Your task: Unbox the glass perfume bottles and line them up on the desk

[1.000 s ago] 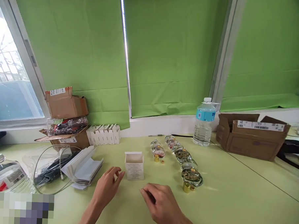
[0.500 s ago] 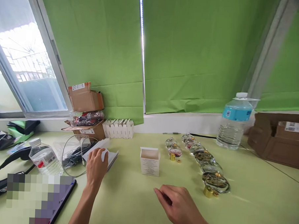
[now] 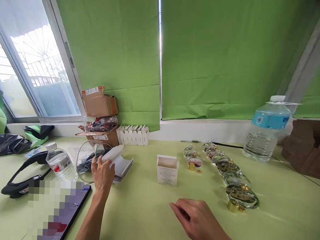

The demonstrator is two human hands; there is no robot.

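Note:
My left hand [image 3: 103, 172] rests at the near left edge of a pile of flat white cartons [image 3: 123, 168], its fingers spread and the thumb apart. One white carton [image 3: 113, 152] sticks up behind the fingertips; whether they touch it is hard to see. Low over the table, my right hand [image 3: 195, 219] is loosely curled into itself, and nothing shows in it. Between the hands, a little farther off, an open-topped white box [image 3: 167, 171] with printed text stands upright. Clear glass bottles [image 3: 242, 196] lie in two rows to the right, with a gold cap [image 3: 233, 205] beside the nearest one.
Several white boxes [image 3: 132, 135] stand in a row by the wall, near stacked brown cartons [image 3: 99, 105]. A water bottle [image 3: 61, 165], a black headset [image 3: 21, 184] and a phone [image 3: 73, 210] lie left. A large water jug [image 3: 265, 135] and brown box [image 3: 307, 151] stand right.
The view has swung slightly left, so everything sits farther right. My left hand has shifted a little left over the carton pile, with fingers spread wider. My right hand keeps its curled shape.

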